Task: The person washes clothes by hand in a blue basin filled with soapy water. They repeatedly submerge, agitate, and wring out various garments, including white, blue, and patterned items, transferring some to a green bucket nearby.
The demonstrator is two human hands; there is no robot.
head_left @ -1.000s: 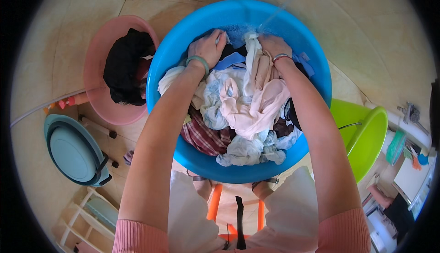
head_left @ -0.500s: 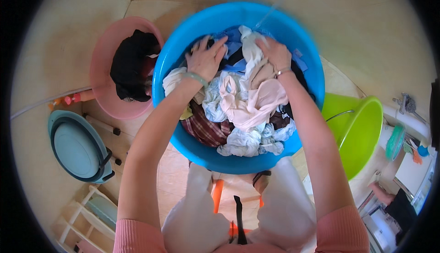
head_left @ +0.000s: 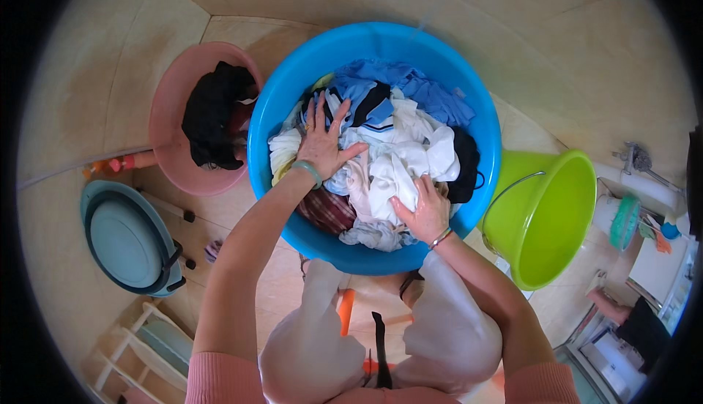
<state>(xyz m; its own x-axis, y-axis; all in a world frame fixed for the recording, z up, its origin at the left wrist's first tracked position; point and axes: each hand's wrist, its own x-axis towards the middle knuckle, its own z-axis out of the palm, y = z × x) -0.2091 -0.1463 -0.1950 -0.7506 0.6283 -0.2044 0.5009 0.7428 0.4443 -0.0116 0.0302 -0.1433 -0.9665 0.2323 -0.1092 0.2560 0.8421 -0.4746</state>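
A large blue round tub (head_left: 481, 104) in front of me holds a heap of clothes. My left hand (head_left: 319, 145) lies flat on the heap's left side, fingers spread, with nothing gripped. A bunched white garment (head_left: 396, 177) lies across the middle; my right hand (head_left: 427, 215) is curled on its near right part, thumb and fingers around a fold. Blue cloth (head_left: 425, 89) lies along the far side. Beside the white garment on the right is a black piece (head_left: 465, 166). A dark red checked cloth (head_left: 322, 211) sits below my left wrist.
A pink basin (head_left: 170, 118) with black clothing (head_left: 212, 115) stands left of the tub. A lime-green bucket (head_left: 560, 221) is close on the right. Folded grey-blue basins (head_left: 123, 235) stand at the left, above a cream rack (head_left: 124, 338). A wall tap (head_left: 638, 158) is at the right.
My right hand has come toward me from the tub's far side, and white cloth now covers the pink piece. More blue cloth shows at the back. My left hand has moved slightly nearer.
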